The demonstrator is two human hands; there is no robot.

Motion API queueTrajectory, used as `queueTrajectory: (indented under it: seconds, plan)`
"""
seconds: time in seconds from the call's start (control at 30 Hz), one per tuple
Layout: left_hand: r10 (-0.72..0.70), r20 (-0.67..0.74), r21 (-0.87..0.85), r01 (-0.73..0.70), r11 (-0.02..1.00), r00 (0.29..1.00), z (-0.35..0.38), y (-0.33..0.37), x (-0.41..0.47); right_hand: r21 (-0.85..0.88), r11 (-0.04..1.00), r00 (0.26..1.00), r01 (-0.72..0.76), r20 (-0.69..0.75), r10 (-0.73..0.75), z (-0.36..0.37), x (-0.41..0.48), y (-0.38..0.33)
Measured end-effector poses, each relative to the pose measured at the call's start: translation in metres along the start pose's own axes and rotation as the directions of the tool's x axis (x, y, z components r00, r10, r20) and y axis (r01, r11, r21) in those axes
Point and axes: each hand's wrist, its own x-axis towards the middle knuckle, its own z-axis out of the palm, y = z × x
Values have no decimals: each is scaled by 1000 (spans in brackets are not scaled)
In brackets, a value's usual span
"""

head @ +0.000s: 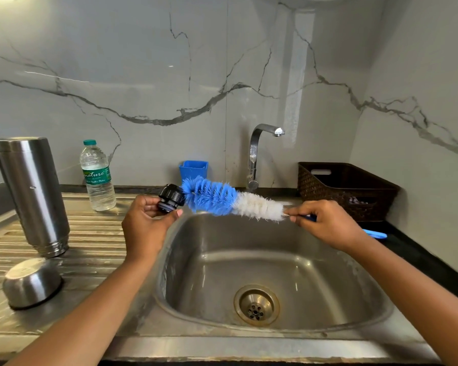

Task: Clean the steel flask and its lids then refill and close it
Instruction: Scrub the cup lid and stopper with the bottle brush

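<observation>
Over the far-left edge of the sink (pixel 249 346) the left grip (pixel 146 223) pinches the black inner lid (pixel 170 198) against the blue tip of the bottle brush (pixel 230 202), whose handle the right grip (pixel 328 224) clasps, open basin beneath both. On the ribbed worktop (pixel 95 233) at left the steel flask (pixel 32 194) stands inverted, steel cap (pixel 31 282) nearer and mouth-down, water bottle (pixel 98 175) by the marble wall (pixel 143 75).

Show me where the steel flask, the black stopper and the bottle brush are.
steel flask (pixel 33 191): head view, middle of its body.
black stopper (pixel 172 196): head view, its wide black cap.
bottle brush (pixel 214 199): head view, its blue bristles.
</observation>
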Motion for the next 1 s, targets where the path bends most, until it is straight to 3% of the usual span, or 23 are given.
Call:
queueTrajectory:
  seconds: [0.1,0.23,0.43,0.6,0.87,1.0]
  plan:
    - [115,4,69,-115,991,993,2,3,-5,74,997,998,-22,65,18,5,1,-6]
    - [151,2,91,-150,984,989,-1,-3,1,128,987,977,-95,201,68,1,2,3]
    - [207,98,101,-217,971,973,10,-1,-8,114,989,984,-96,163,76,13,2,1]
    - [147,44,50,-149,988,988,2,-3,0,292,941,975,-171,188,119,-3,4,4]
    - [-3,64,-164,13,986,998,1,-2,0,405,886,958,-225,258,125,-5,1,-3]
    - [36,125,-160,-16,987,991,6,2,-5,415,876,950,-245,282,133,0,0,-2]
